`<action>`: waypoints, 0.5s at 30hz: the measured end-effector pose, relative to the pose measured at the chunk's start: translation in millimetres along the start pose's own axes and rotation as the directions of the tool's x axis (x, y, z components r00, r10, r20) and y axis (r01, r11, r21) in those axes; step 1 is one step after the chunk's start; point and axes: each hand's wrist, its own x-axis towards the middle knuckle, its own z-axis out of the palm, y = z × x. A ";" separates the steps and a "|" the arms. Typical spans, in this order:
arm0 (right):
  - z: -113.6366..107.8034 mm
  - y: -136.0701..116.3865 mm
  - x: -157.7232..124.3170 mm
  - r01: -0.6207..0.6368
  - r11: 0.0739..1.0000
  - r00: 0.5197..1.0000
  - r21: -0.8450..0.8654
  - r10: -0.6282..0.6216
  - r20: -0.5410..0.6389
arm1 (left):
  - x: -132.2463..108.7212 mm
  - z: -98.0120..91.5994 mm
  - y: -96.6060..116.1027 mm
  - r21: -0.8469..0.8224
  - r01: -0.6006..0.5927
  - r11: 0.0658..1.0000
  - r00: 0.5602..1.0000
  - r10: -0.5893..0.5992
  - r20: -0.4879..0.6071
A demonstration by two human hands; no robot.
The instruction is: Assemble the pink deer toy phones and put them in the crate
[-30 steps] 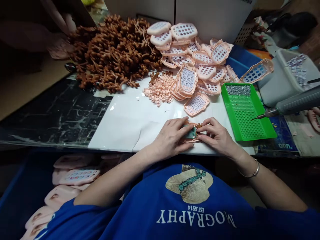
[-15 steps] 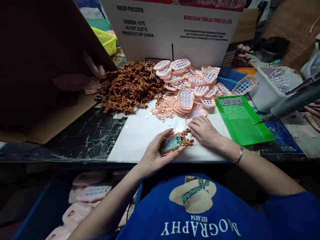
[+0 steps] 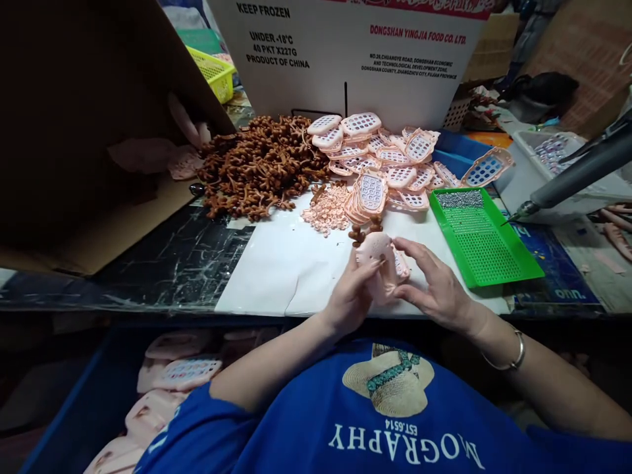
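Observation:
My left hand is closed around a pale pink toy phone shell, its smooth rounded side towards me. Brown antler-shaped pieces stick out of the shell's far end. At its right side my right hand grips a pink keypad panel with thumb and fingers. Panel and shell are close together; whether they are joined is hidden. Beyond the hands lie a stack of keypad panels, a heap of small pink parts and a pile of brown antler pieces.
To the right a green perforated tray holds small metal screws, and a grey electric screwdriver hangs over it. A white carton stands behind the piles. A blue bin of pink shells is at lower left.
The shell, earlier held with its circuit board facing up, has been turned over and moved right. My right hand has picked up a keypad panel from the paper and brought it to the shell.

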 end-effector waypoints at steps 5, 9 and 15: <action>10.5 -11.8 16.4 -0.065 0.998 0.998 -0.014 0.065 -0.009 | 13.2 29.4 -15.2 -0.076 -0.102 0.992 0.994 0.099 -0.036; 2.8 1.0 19.0 -0.079 0.996 0.997 -0.037 0.080 0.013 | 12.8 18.6 -18.6 0.020 -0.120 0.993 0.985 0.116 0.126; 4.5 11.1 25.5 -0.226 0.909 0.957 -0.350 0.274 0.095 | 12.6 -43.1 -13.6 0.441 -0.457 0.772 0.851 0.524 -0.038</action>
